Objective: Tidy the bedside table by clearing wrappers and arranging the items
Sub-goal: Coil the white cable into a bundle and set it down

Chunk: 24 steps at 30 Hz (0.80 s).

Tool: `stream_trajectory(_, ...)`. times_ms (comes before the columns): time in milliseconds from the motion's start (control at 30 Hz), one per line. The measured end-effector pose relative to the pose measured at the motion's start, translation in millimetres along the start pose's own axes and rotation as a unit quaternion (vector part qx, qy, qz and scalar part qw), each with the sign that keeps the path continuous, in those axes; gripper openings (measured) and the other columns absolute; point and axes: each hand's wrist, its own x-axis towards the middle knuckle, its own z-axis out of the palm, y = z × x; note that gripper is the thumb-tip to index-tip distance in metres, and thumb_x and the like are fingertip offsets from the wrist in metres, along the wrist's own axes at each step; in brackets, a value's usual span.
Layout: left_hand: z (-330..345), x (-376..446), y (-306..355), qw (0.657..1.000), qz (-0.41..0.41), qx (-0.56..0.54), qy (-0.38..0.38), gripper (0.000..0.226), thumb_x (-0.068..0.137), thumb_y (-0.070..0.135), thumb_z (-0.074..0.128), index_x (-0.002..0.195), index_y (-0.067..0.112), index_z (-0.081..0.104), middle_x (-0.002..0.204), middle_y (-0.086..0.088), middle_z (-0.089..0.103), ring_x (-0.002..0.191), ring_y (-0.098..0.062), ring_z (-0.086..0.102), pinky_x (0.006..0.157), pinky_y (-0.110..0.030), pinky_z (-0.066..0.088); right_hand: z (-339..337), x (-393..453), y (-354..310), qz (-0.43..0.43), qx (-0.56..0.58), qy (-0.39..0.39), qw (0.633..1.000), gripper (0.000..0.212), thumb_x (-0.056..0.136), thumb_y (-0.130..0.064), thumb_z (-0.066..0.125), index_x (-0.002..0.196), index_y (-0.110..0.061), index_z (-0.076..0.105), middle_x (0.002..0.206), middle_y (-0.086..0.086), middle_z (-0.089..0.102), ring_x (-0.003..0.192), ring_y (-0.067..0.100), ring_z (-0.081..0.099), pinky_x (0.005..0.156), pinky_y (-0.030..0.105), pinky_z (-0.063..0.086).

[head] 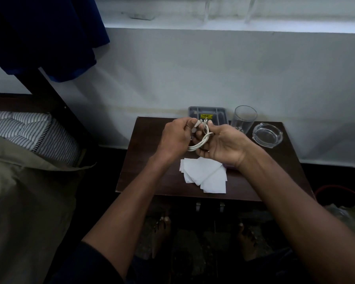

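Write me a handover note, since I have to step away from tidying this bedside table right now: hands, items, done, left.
Left hand and right hand both hold the coiled white cable above the table.
White papers lie loose near the front edge.
Grey tray, drinking glass and glass ashtray stand along the back.
Done: cable looped.
Left: set the cable down, clear the papers, arrange the rest.

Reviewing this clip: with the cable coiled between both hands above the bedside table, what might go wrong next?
The coiled white cable, held by the left hand and right hand, might spring loose. Reaching back to the gray tray could knock the drinking glass or glass ashtray. The loose white papers may slide off.
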Motion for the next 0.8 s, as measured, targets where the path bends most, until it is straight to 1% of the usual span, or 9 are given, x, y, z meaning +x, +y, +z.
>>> stream_trajectory(100, -0.5, 1.1, 0.5, 0.999, 0.03, 0.034, -0.01, 0.027, 0.11, 0.026, 0.053, 0.104, 0.018, 0.077, 0.083, 0.004, 0.071, 0.076, -0.014, 0.061, 0.067, -0.029, 0.041, 7.0, 0.6, 2.3, -0.015, 0.031, 0.013, 0.999, 0.03, 0.108, -0.035, 0.054, 0.092, -0.014, 0.068, 0.08, -0.003, 0.062, 0.076, 0.015, 0.06, 0.093, 0.038, 0.049)
stream_trajectory(200, -2.5, 0.7, 1.4, 0.998, 0.031, 0.038, -0.025, 0.025, 0.103, 0.014, 0.054, 0.104, 0.018, 0.079, 0.092, -0.003, 0.077, 0.087, -0.024, 0.069, 0.071, -0.035, 0.05, 13.2, 7.1, 11.3, -0.083, -0.056, 0.026, 0.995, 0.004, 0.095, -0.011, 0.071, 0.098, -0.008, 0.069, 0.078, 0.002, 0.066, 0.082, 0.022, 0.064, 0.105, 0.049, 0.051)
stream_trajectory(300, -0.7, -0.9, 2.0, 0.998, 0.014, 0.041, -0.049, 0.029, 0.099, 0.008, 0.051, 0.103, 0.014, 0.08, 0.093, -0.004, 0.078, 0.088, -0.025, 0.071, 0.071, -0.035, 0.051, 16.3, 16.0, 19.9, -0.144, -0.115, 0.097, 0.978, 0.006, 0.099, -0.01, 0.07, 0.096, -0.007, 0.065, 0.082, 0.008, 0.065, 0.088, 0.031, 0.061, 0.091, 0.049, 0.054)
stream_trajectory(400, 2.5, 0.3, 2.8, 0.998, -0.009, 0.033, -0.059, 0.029, 0.107, 0.016, 0.052, 0.098, 0.01, 0.079, 0.084, -0.005, 0.075, 0.081, -0.025, 0.07, 0.066, -0.033, 0.046, 15.4, 22.8, 24.3, -0.228, -0.225, 0.205, 0.925, 0.025, 0.107, -0.032, 0.062, 0.095, -0.01, 0.062, 0.083, 0.005, 0.067, 0.08, 0.023, 0.063, 0.077, 0.04, 0.052)
stream_trajectory(467, 5.5, 0.8, 3.7, 0.998, -0.023, 0.031, -0.056, 0.029, 0.108, 0.022, 0.055, 0.106, 0.014, 0.082, 0.092, -0.006, 0.079, 0.085, -0.023, 0.071, 0.07, -0.036, 0.053, 11.0, 25.3, 24.9, -0.282, -0.312, 0.27, 0.866, 0.032, 0.105, -0.034, 0.063, 0.082, -0.013, 0.07, 0.082, 0.005, 0.073, 0.08, 0.025, 0.068, 0.078, 0.045, 0.055)
stream_trajectory(533, 8.3, 0.4, 3.8, 0.997, -0.038, 0.039, -0.05, 0.026, 0.107, 0.025, 0.058, 0.112, 0.018, 0.083, 0.097, -0.005, 0.08, 0.089, -0.022, 0.073, 0.072, -0.036, 0.055, 6.7, 25.9, 21.8, -0.307, -0.38, 0.304, 0.818, 0.03, 0.1, -0.034, 0.069, 0.076, -0.017, 0.076, 0.076, 0.003, 0.075, 0.077, 0.021, 0.07, 0.079, 0.048, 0.059)
stream_trajectory(667, 11.8, -0.7, -1.9, 0.991, -0.056, 0.104, -0.066, 0.024, 0.106, 0.029, 0.06, 0.106, 0.019, 0.083, 0.09, -0.007, 0.076, 0.089, -0.031, 0.072, 0.071, -0.039, 0.055, 3.2, 24.9, 14.6, -0.303, -0.485, 0.293, 0.766, 0.008, 0.09, -0.024, 0.084, 0.083, -0.018, 0.084, 0.081, -0.001, 0.081, 0.08, 0.015, 0.077, 0.081, 0.042, 0.064)
stream_trajectory(733, 11.0, -1.3, -6.1, 0.986, -0.076, 0.124, -0.085, 0.024, 0.106, 0.03, 0.061, 0.105, 0.019, 0.082, 0.089, -0.007, 0.075, 0.086, -0.03, 0.071, 0.073, -0.041, 0.057, 3.3, 24.0, 12.8, -0.303, -0.467, 0.288, 0.779, 0.004, 0.087, -0.015, 0.086, 0.089, -0.013, 0.084, 0.084, 0.004, 0.082, 0.08, 0.019, 0.079, 0.081, 0.044, 0.066)
stream_trajectory(800, 9.0, -0.2, -9.2, 0.984, -0.085, 0.116, -0.104, 0.024, 0.106, 0.032, 0.061, 0.104, 0.02, 0.081, 0.084, -0.006, 0.072, 0.079, -0.027, 0.067, 0.07, -0.038, 0.054, 3.3, 23.2, 9.0, -0.308, -0.357, 0.292, 0.832, 0.006, 0.086, -0.004, 0.085, 0.092, -0.004, 0.081, 0.082, 0.013, 0.081, 0.075, 0.028, 0.08, 0.077, 0.05, 0.067)
